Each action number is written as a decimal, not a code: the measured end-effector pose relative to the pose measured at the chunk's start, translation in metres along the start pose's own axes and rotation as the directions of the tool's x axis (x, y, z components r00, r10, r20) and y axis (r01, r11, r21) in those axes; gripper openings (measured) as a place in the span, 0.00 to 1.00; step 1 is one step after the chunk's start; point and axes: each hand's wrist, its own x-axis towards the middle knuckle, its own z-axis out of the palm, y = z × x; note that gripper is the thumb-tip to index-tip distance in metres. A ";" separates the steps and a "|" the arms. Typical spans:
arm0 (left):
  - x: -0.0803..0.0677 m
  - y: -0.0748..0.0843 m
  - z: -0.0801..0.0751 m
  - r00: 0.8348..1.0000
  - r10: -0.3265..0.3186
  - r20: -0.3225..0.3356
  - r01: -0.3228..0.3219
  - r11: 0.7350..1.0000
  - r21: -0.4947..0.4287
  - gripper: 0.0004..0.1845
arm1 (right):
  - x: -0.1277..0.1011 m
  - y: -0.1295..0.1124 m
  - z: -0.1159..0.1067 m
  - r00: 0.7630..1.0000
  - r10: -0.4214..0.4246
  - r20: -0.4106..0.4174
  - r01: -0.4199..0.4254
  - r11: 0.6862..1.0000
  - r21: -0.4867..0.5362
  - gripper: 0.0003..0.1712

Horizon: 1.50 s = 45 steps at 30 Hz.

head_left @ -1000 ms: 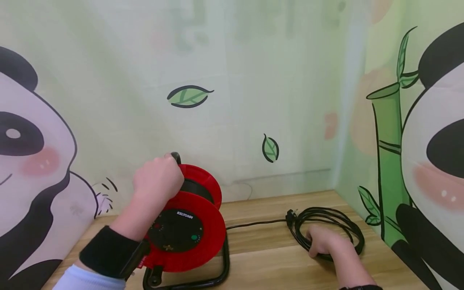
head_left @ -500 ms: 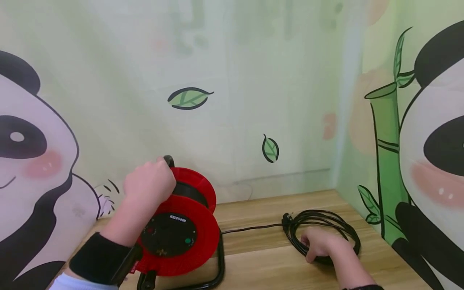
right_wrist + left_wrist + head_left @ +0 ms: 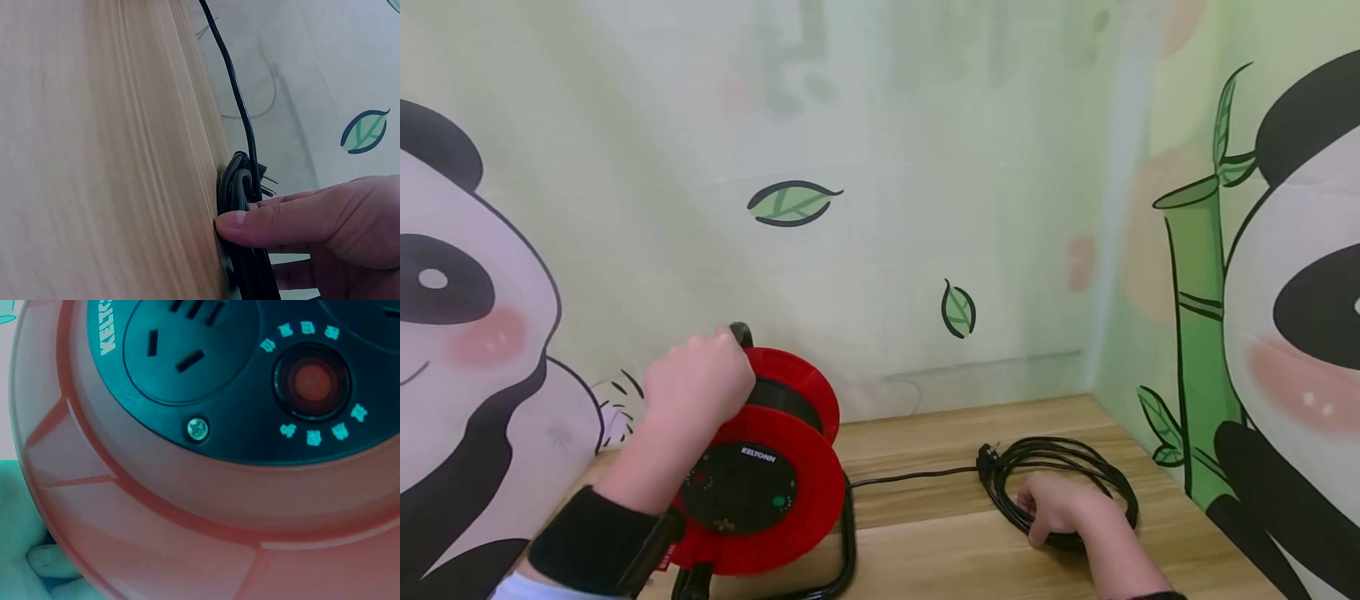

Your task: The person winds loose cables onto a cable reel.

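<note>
A red and black cable reel [image 3: 820,496] marked KELTONN stands on its black tubular frame at the left of the head view. My left hand [image 3: 700,379] grips the black handle [image 3: 741,333] at its top. In the left wrist view, the reel's red flange [image 3: 169,519] and socket panel [image 3: 219,425] fill the picture, with fingers at its edge. To the right, my right hand [image 3: 1060,504] pinches a coil of black cable [image 3: 1123,492], thumb on the near side. A plug [image 3: 987,456] with metal pins sits at the coil's left edge. A single strand of cable [image 3: 917,476] runs from there to the reel.
The wooden tabletop [image 3: 940,554] extends under both things. Behind it hangs a pale green backdrop [image 3: 887,250] printed with leaves, with pandas and bamboo at the sides.
The reel has shifted left with my left hand on its handle. My right hand and the cable coil have also moved slightly left, the strand between them still stretched across.
</note>
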 end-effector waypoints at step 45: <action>-0.008 -0.042 -0.007 1.000 -0.020 -0.018 0.020 1.000 0.015 0.12 | -0.016 0.061 -0.033 0.998 0.049 -0.049 -0.048 0.999 0.009 0.15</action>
